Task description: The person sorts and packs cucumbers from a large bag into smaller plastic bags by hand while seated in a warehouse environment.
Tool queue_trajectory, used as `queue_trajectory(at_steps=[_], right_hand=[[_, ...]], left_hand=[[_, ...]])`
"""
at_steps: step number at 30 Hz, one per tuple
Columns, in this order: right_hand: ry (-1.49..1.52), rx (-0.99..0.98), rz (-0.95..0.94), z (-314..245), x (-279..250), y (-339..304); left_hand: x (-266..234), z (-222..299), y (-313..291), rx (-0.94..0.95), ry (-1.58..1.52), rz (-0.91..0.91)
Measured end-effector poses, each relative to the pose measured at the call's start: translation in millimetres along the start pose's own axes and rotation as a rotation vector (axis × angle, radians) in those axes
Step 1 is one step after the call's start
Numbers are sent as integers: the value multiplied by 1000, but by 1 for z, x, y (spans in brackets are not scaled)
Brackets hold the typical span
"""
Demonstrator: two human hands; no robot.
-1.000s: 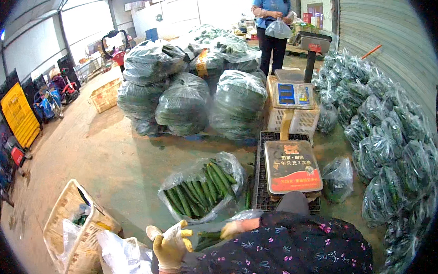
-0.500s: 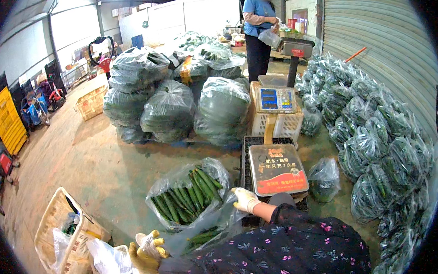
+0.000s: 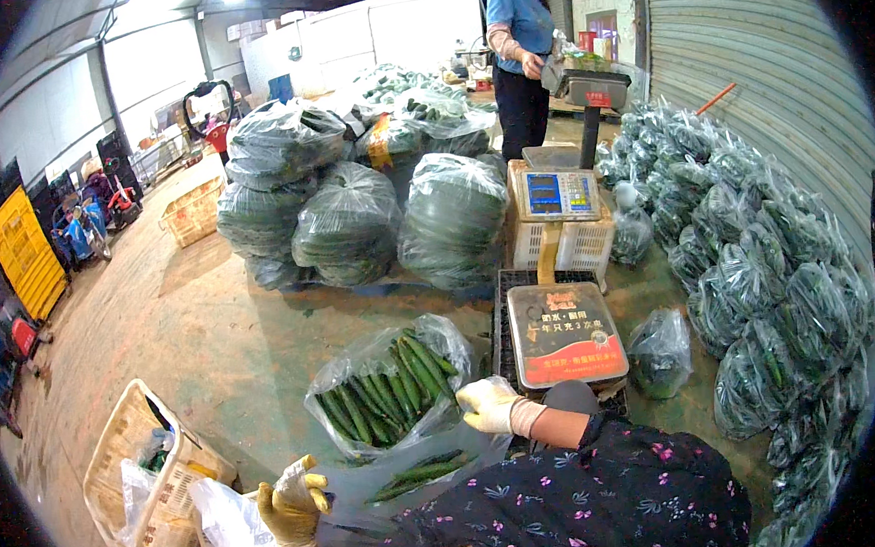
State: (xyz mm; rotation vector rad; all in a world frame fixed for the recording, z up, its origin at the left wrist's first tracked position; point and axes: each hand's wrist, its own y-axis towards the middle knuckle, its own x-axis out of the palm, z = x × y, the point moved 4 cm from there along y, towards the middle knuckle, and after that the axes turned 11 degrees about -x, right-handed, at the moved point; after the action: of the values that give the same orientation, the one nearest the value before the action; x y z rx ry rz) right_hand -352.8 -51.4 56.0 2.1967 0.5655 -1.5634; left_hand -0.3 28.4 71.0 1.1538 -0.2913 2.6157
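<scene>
Between the gloved hands, a clear plastic bag (image 3: 419,470) with a few cucumbers (image 3: 417,474) lies open on the floor; left hand (image 3: 293,503) and right hand (image 3: 488,406) each grip its rim.

Person's wearing a dark, almost black top with a small pink and white flower print, sleeves loose around the upper arms. Left hand (image 3: 293,503) has a yellowish rubbery work glove, right hand (image 3: 490,407) a paler cream glove with a lighter band at the wrist
</scene>
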Motion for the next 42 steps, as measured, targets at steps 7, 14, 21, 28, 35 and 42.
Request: queue_trajectory(at_steps=[7,14,21,28,35,42], right_hand=[[4,81,98,27,6,-4],[194,225,-736,36,28,-9],[157,248,-572,50,16,-16],[-56,141,-196,55,-9,9],[-65,26,-72,36,-3,4],[139,176,-351,45,20,6]], left_hand=[[1,-28,5,-149,-40,-10],[-55,-45,23,-324,-104,136],[-85,-48,25,-212,-158,339],[3,-10,24,-325,142,146],[-7,-9,17,-216,157,176],[-82,-46,12,-300,-202,213]])
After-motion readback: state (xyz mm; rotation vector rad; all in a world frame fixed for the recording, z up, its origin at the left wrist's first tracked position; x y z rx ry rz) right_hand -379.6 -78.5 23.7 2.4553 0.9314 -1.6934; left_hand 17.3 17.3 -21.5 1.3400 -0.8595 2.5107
